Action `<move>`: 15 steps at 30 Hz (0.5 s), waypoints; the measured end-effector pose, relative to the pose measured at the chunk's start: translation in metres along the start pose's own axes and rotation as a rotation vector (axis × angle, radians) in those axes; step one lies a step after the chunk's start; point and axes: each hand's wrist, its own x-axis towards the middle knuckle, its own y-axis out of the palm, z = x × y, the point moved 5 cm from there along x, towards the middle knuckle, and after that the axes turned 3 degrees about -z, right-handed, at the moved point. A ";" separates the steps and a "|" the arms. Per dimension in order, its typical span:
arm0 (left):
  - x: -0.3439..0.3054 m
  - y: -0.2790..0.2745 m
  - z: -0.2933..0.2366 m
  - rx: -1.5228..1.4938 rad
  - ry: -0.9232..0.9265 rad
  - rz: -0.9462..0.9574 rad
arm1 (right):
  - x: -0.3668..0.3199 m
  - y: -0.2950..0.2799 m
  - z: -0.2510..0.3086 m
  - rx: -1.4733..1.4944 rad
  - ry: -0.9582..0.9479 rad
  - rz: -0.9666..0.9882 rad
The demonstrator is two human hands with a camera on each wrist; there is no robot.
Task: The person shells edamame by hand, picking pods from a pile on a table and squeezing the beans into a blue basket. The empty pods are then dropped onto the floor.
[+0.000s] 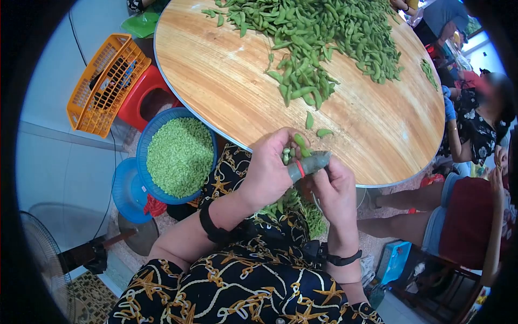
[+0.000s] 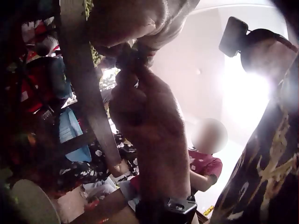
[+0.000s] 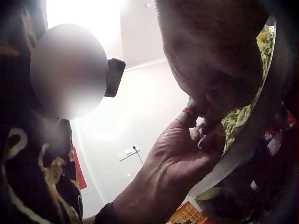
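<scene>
In the head view my left hand (image 1: 270,173) curls its fingers round green pods (image 1: 301,144) at the table's near edge. Its thumb wears a grey-green cover (image 1: 317,161) with a red band. My right hand (image 1: 337,194) meets it from the right, thumb and fingers bent in under the covered thumb; whatever lies between them is hidden. The right wrist view shows my left hand (image 3: 175,151) beneath my right hand (image 3: 212,56), pale beans at its fingertips. Dark in the left wrist view, my left hand (image 2: 128,23) touches my right hand (image 2: 154,126).
Pods (image 1: 318,32) are heaped on the round wooden table (image 1: 216,65). Shelled beans fill a blue basket (image 1: 141,148) at left, near an orange crate (image 1: 81,110) and a red stool (image 1: 129,110). More pods (image 1: 313,216) lie below my hands. People sit at right.
</scene>
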 end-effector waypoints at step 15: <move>0.004 -0.014 -0.004 -0.154 -0.237 0.061 | 0.009 0.005 0.004 0.153 0.220 0.117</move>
